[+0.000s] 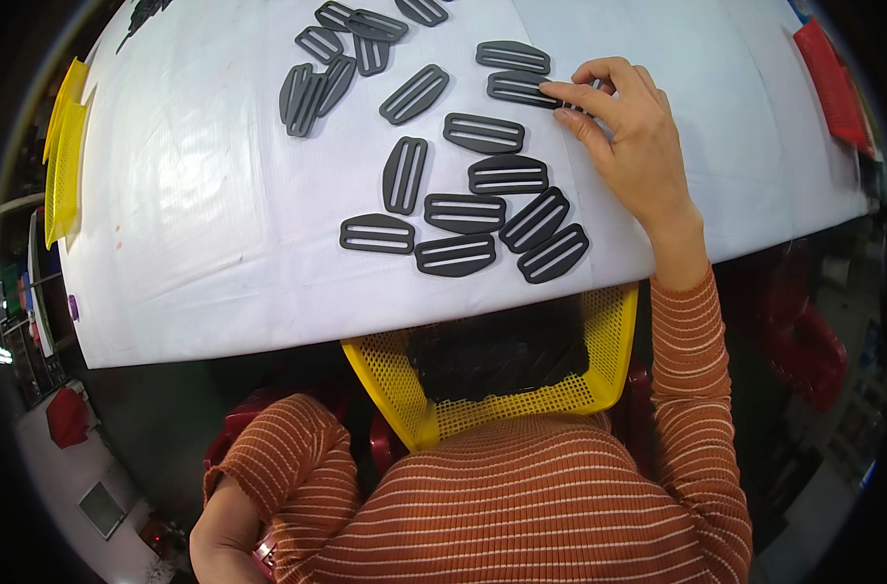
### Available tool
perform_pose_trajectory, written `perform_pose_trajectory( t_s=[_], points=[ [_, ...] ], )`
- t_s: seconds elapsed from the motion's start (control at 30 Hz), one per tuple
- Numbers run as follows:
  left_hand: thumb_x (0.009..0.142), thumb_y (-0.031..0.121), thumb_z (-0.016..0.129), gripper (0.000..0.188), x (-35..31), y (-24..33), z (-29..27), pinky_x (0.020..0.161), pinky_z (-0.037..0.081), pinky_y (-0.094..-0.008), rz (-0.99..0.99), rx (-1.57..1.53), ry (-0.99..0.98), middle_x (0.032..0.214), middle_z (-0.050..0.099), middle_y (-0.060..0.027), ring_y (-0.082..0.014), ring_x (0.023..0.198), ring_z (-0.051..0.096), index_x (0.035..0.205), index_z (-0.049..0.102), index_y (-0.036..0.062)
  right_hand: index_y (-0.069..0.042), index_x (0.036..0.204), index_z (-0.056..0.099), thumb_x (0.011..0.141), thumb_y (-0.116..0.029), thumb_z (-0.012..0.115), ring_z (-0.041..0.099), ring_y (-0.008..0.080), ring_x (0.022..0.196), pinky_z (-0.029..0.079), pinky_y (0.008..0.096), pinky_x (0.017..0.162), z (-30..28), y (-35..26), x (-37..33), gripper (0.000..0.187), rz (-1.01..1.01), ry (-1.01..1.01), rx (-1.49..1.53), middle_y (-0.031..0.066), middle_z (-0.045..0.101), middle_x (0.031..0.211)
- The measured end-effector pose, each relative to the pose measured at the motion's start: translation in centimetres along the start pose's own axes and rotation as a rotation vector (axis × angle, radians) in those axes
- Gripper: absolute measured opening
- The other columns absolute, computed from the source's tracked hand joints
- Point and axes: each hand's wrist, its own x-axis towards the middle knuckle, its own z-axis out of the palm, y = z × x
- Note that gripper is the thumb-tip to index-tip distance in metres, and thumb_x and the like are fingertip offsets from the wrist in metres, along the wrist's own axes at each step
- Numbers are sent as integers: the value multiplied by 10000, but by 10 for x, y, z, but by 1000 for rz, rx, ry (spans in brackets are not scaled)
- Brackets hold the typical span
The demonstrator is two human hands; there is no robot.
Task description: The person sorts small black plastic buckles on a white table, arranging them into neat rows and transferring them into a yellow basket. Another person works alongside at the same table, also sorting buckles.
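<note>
My right hand (630, 127) reaches over the white table from the right. Its index fingertip rests on the right end of a dark grey slide buckle (517, 89), with the thumb close to the same end. That buckle lies flat, and part of another dark piece shows beneath the fingers. Just beyond it is a similar buckle (513, 56). Nearer me, several loose slide buckles lie spread out, among them one buckle (483, 133) and a tilted one (553, 253) by the table edge. My left arm bends down at the lower left; its hand is out of sight.
More buckles overlap in a pile (307, 100) at the far left of the group. A yellow basket (614, 350) with dark contents sits between my body and the white table (200, 243). Yellow trays (65, 175) stand at the left edge, a red basket (833, 88) at the right.
</note>
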Motion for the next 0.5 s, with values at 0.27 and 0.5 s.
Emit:
perform_pose_trajectory(
  t_s=[0.27,0.5],
  points=[
    [854,240,569,216,0,4,0,583,365,-291,-9,36,-10,714,567,-15,-140,643,501,676,597,121,-200,1013,772,813,-193,733,549,197,969,419,358,838,7,-20,3,204,-128,-86,123,-8,605,1018],
    [855,240,562,219,-6,14,6,586,366,-294,-80,15,9,728,572,-23,-151,658,508,676,595,119,-187,1035,758,815,-163,731,560,190,943,421,352,830,-3,-32,4,223,-70,-58,121,-4,605,1022]
  ],
)
